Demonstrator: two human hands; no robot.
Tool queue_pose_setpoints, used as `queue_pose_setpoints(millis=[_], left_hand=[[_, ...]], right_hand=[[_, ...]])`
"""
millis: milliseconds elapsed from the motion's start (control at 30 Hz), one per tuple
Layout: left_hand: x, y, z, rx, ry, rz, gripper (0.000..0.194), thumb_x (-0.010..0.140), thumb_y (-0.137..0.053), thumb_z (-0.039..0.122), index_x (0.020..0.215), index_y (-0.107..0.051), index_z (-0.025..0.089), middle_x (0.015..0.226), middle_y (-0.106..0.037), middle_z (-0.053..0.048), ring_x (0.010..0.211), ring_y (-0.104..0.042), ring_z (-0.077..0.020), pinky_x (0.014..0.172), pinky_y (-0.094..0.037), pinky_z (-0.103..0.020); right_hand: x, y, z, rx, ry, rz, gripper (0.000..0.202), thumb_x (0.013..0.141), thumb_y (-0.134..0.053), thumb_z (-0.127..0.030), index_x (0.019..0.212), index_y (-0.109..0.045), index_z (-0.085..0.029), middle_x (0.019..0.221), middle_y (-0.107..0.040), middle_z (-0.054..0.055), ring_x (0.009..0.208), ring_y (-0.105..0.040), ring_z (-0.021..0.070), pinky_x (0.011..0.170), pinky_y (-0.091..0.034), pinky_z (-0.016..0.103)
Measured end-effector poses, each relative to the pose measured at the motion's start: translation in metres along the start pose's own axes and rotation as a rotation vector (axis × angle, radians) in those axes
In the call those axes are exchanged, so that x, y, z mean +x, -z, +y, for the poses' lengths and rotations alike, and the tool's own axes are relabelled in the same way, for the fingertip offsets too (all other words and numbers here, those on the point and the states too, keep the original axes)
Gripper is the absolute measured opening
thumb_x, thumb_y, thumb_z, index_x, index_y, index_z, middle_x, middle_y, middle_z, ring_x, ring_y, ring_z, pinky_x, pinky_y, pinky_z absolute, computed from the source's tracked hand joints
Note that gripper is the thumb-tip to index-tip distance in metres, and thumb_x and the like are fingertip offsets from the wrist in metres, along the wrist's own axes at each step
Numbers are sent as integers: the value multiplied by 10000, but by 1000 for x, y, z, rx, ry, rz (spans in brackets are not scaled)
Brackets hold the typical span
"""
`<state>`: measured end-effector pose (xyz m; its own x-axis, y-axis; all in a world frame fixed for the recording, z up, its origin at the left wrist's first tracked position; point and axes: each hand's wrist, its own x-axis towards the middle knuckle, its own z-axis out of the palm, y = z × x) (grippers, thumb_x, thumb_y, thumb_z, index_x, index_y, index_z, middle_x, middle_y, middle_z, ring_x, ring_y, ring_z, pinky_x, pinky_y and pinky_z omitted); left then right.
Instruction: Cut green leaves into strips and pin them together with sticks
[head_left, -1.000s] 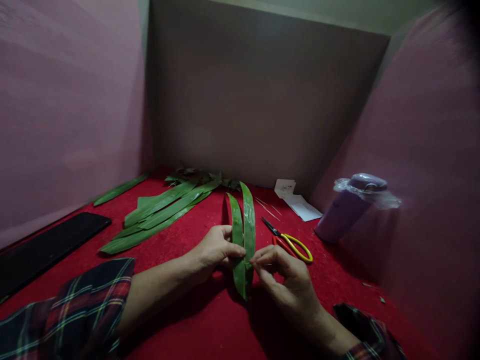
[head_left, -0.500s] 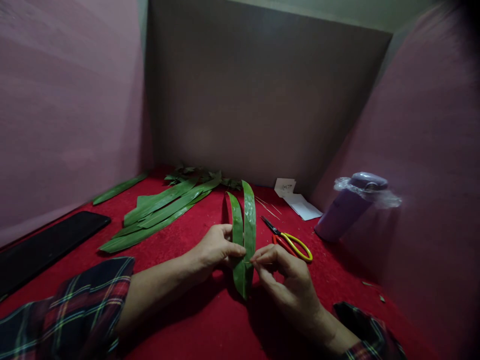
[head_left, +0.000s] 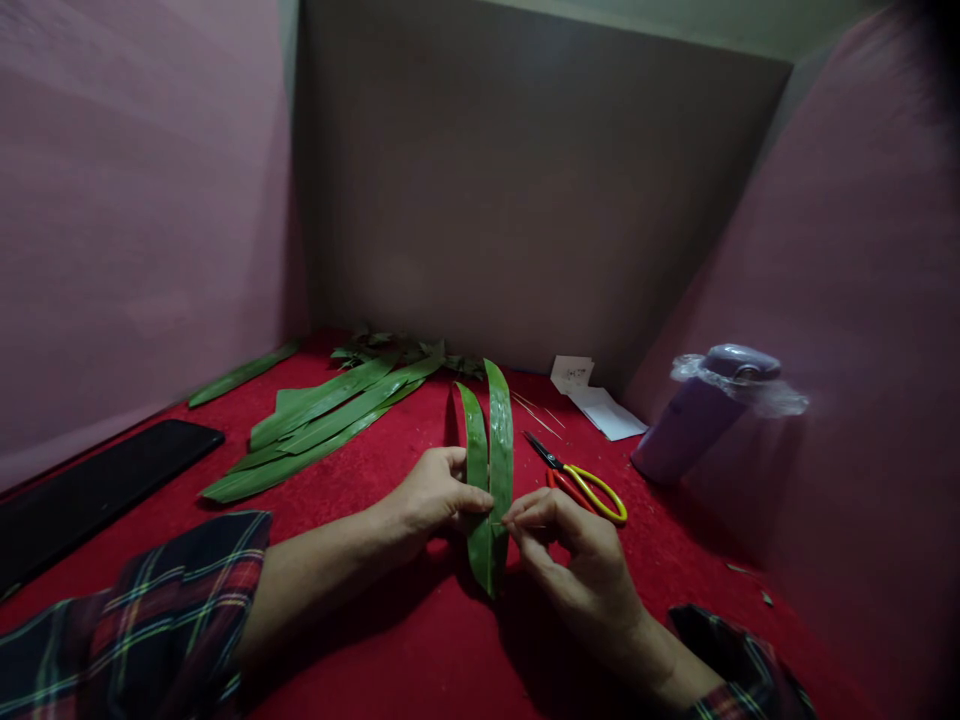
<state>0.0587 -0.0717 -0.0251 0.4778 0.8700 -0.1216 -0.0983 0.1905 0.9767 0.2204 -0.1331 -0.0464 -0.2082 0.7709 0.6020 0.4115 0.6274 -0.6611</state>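
Two long green leaf strips (head_left: pixel 489 460) stand side by side over the red cloth, joined at their lower ends. My left hand (head_left: pixel 429 495) pinches them from the left with thumb and fingers. My right hand (head_left: pixel 571 555) pinches them from the right at the same height, fingertips closed on the right strip's edge; a thin sliver may be between them, too small to tell. The strips' lower tip hangs just above the cloth between my wrists.
A pile of long green leaves (head_left: pixel 322 420) lies at the back left. Yellow-and-red-handled scissors (head_left: pixel 585 482) lie just right of my hands. White paper (head_left: pixel 596 402), a purple bottle with plastic wrap (head_left: pixel 701 410) and a black flat object (head_left: pixel 90 495) are also on the red cloth (head_left: pixel 375 640).
Almost nothing differs; both hands keep the same pinch on the leaf strips, and the view has shifted very slightly.
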Motion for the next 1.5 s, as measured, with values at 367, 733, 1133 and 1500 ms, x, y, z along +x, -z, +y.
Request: queue_pose_setpoints(millis=[367,733,1133,1500], left_hand=[[-1,-2,0,3,11,-7,256,518,-658,101,761,-577,109,592,-576,7,436,-493,-81,390,-324,-181],[0,-2,0,6,0,35,282,511,-659,109,780,-574,104,606,-581,-3,465,-528,-107,419,-388,-209],[1,-2,0,15,-11,32,253,527,-641,85,767,-564,98,582,-562,8,433,-502,-86,377,-340,-180],[1,-1,0,33,-12,38,282,530,-665,103,801,-585,98,615,-603,-14,465,-536,-106,410,-380,-196]], right_hand=[[1,0,-3,-53,2,-15,152,796,-504,-65,735,-520,-203,720,-576,17,642,-569,153,585,-461,274],[2,-3,-6,-75,30,-11,167,786,-480,-42,732,-511,-196,776,-581,41,711,-587,166,623,-469,286],[-1,-2,-2,-71,22,13,166,788,-512,-54,703,-500,-196,715,-564,25,646,-562,155,581,-451,278],[-1,-2,-2,-62,31,-15,152,786,-515,-56,709,-501,-186,709,-563,25,616,-543,145,556,-434,267]])
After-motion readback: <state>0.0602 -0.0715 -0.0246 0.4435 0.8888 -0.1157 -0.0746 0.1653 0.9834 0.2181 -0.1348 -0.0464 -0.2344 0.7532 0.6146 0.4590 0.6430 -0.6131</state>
